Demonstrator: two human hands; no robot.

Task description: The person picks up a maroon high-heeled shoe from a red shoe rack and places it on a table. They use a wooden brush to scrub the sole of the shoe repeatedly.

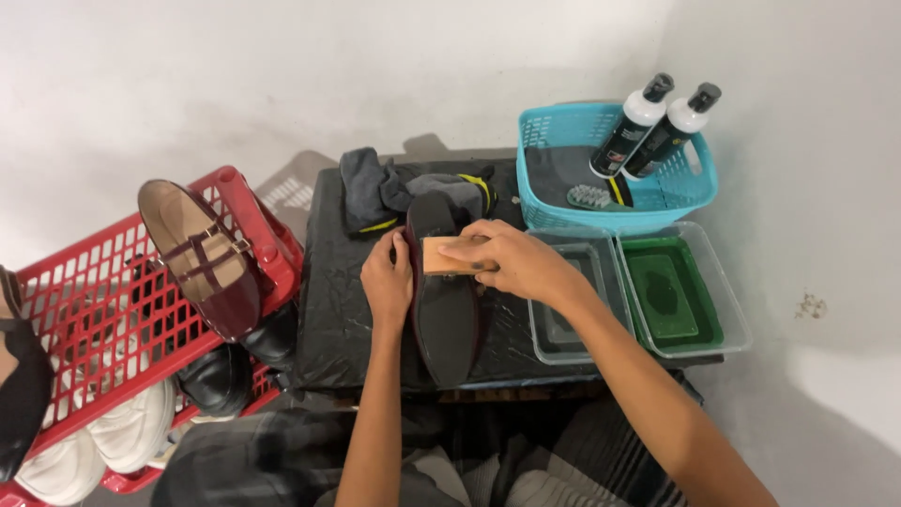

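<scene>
While the left hand [388,282] clamps the upturned maroon shoe [443,300] steady at frame centre, the right hand [511,261] grips a wooden brush [450,255] pressed against its sole.

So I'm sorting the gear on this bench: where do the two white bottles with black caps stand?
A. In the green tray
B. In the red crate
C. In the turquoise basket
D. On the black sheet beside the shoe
C: both white bottles lean inside the turquoise basket, behind the green tray.
</scene>
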